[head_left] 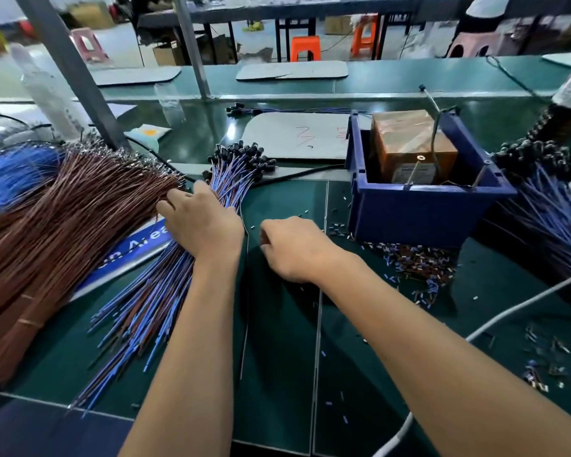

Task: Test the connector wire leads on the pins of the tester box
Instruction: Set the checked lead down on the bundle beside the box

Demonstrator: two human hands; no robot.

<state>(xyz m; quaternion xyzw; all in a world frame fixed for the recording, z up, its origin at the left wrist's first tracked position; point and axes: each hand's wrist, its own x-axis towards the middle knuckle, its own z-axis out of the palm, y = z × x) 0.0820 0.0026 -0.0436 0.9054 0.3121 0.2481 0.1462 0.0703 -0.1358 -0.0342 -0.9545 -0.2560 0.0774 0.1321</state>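
Left hand [202, 222] fingers spread on thin blue-brown leads [165, 285]; right hand [292, 247] curled (contents unclear).

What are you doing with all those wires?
A person is sorting wire leads at a green workbench. The left hand rests on the bundle of blue-and-brown connector leads, as if picking one out. The right hand hovers beside it, fingers curled. The tester box waits in a blue bin, nothing touching it yet.
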